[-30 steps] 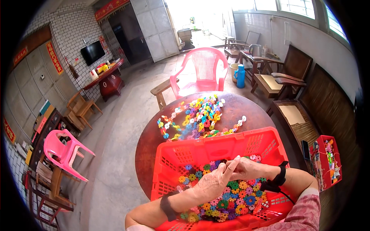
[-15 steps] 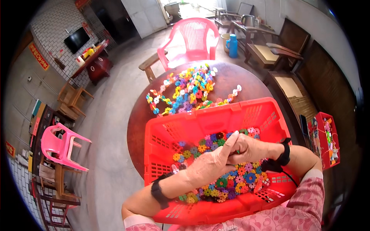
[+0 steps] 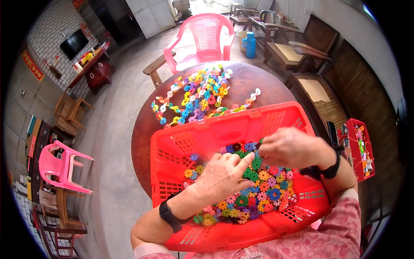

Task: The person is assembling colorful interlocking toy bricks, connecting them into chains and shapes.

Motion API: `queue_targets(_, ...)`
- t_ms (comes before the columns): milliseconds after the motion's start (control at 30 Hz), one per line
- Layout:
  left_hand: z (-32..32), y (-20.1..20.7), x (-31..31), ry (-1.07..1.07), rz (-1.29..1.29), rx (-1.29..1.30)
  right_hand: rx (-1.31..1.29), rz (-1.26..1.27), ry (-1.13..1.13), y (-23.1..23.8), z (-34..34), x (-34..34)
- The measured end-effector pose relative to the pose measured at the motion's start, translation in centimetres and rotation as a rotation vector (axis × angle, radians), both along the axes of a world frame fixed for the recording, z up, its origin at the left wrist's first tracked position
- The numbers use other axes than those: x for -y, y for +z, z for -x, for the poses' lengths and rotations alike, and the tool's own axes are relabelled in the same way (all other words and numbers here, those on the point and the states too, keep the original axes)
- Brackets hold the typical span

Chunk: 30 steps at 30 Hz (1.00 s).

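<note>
A red plastic basket [image 3: 224, 129] in front of me holds many small flower-shaped interlocking discs [image 3: 274, 194] in mixed colours. Over the left of this pile is my left hand [image 3: 222, 175], its index finger and thumb spread apart and a ring on one finger. Green flower discs [image 3: 250, 174] show beside its fingertips; whether it touches them is unclear. My right hand [image 3: 286, 149] hovers at the basket's right side, fingers pinched together and slightly blurred. Whatever those fingers hold is hidden. Chains of joined flower discs [image 3: 194, 97] lie heaped on the round table beyond the basket.
The basket rests on a dark round wooden table [image 3: 142, 142]. A pink armchair [image 3: 205, 41] stands behind it, with a wooden bench [image 3: 155, 69] alongside. At right are a red box of small items [image 3: 362, 146] and wooden seats [image 3: 319, 88]. Another pink chair [image 3: 60, 166] is at left.
My hands, together half a second ago over the basket with something green between them, have parted. The right hand moved up and right; the left went slightly left. The whole view shifted a little.
</note>
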<state>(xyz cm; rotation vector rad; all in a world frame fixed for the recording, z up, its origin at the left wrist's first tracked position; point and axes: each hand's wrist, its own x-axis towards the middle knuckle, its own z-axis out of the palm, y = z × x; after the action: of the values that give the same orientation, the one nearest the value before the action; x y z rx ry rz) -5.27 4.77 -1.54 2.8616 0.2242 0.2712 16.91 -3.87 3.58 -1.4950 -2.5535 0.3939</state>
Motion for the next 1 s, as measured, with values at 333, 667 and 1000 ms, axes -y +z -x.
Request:
queue_targets(333,0.3,-3.6,0.8,-0.142,-0.018,-0.283,-0.013,-0.15,-0.311,-2.0,-17.2,-10.1)
queue_targets(667,0.7,-3.9,0.7,-0.088,0.03,-0.488,0.163,0.062,-0.198,-13.1,-21.1,-14.7)
queue_targets(1000,-0.3,-5.3,-0.7,-0.02,-0.128,-0.315,0.022,0.043,-0.184,-14.2,-22.2,-15.5)
